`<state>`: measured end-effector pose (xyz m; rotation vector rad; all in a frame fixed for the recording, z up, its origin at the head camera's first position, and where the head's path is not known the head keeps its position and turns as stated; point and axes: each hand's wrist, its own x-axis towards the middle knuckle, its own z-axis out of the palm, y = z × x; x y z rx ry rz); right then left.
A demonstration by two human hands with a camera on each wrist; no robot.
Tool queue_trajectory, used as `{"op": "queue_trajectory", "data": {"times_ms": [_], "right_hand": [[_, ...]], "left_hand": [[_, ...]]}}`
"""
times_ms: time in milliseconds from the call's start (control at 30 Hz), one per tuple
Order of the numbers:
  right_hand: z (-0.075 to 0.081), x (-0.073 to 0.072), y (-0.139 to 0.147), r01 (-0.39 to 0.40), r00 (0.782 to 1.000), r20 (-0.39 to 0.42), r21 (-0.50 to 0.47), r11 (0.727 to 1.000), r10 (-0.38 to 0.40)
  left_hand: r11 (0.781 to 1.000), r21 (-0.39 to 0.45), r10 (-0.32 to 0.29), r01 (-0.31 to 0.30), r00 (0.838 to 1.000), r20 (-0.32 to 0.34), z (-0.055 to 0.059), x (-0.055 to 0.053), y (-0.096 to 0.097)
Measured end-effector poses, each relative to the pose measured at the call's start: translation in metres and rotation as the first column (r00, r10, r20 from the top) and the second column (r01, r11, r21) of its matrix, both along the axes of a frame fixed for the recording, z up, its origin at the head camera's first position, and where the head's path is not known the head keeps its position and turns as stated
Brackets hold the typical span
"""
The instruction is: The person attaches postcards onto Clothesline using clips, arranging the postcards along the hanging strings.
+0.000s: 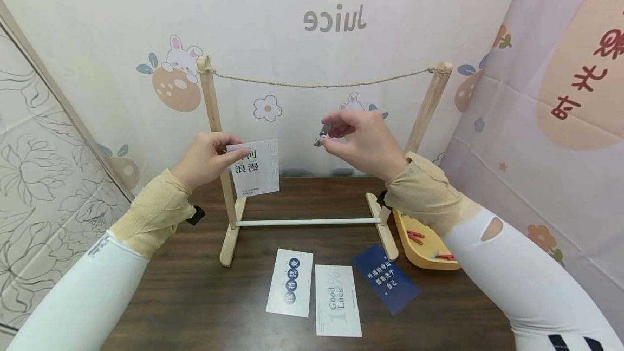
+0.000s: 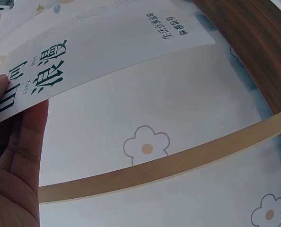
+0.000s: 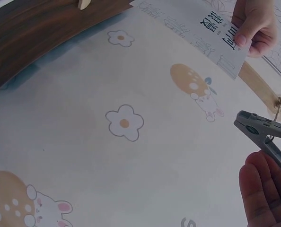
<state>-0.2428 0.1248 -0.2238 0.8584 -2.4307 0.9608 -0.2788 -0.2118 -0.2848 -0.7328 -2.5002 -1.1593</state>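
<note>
In the head view, my left hand (image 1: 207, 158) pinches a white card (image 1: 258, 177) with dark Chinese characters by its upper left corner, thumb on the printed face. The card hangs upright in front of the left post of a wooden stand (image 1: 212, 102). My right hand (image 1: 363, 137) holds a grey clothespin (image 1: 323, 134) between thumb and fingers, right of the card and apart from it. The right wrist view shows the clothespin (image 3: 261, 130) with its tips together. Above both hands, a thin rope (image 1: 324, 86) sags between the two posts, with nothing hanging on it.
On the brown table (image 1: 195, 302) lie a white card with dark circles (image 1: 290, 283), a white "Good Luck" card (image 1: 338, 302) and a blue card (image 1: 387, 278). A yellow basket (image 1: 429, 264) with red clothespins (image 1: 415, 237) stands at right, partly behind my right arm. A white rod (image 1: 307, 222) joins the stand's feet.
</note>
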Motion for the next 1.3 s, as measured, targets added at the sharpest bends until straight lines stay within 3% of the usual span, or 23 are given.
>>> {"op": "queue_trajectory", "data": {"times_ms": [500, 1300], "right_hand": [[0.006, -0.002, -0.010, -0.039, 0.998, -0.040, -0.024, 0.999, 0.038], [0.014, -0.009, -0.022, -0.021, 0.999, -0.041, -0.009, 1.000, 0.020]], "left_hand": [[1.000, -0.005, 0.008, -0.008, 1.000, -0.007, 0.005, 0.000, 0.001], [1.000, -0.020, 0.015, -0.015, 1.000, -0.023, 0.013, 0.000, 0.001]]}}
